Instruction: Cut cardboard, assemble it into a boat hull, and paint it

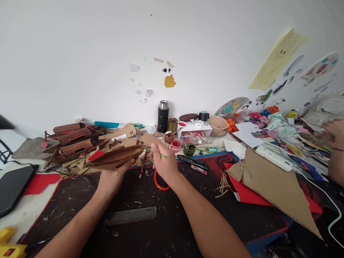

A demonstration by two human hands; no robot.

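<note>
My left hand is closed around the underside of a brown-painted cardboard boat, holding it tilted above the dark mat. My right hand pinches a thin green paintbrush. Its tip points left toward the boat's right end; whether it touches cannot be made out. Just beyond the hands stand a brown paint jar, a pink paint pot and a green paint jar. Below my right hand lies an orange-red ring-shaped handle, partly hidden by the hand.
Brown-painted cardboard models and scraps sit at the left. A clear ruler lies on the mat. A black thermos stands by the wall. Cardboard covers red paper at right. Another person's hand shows far right.
</note>
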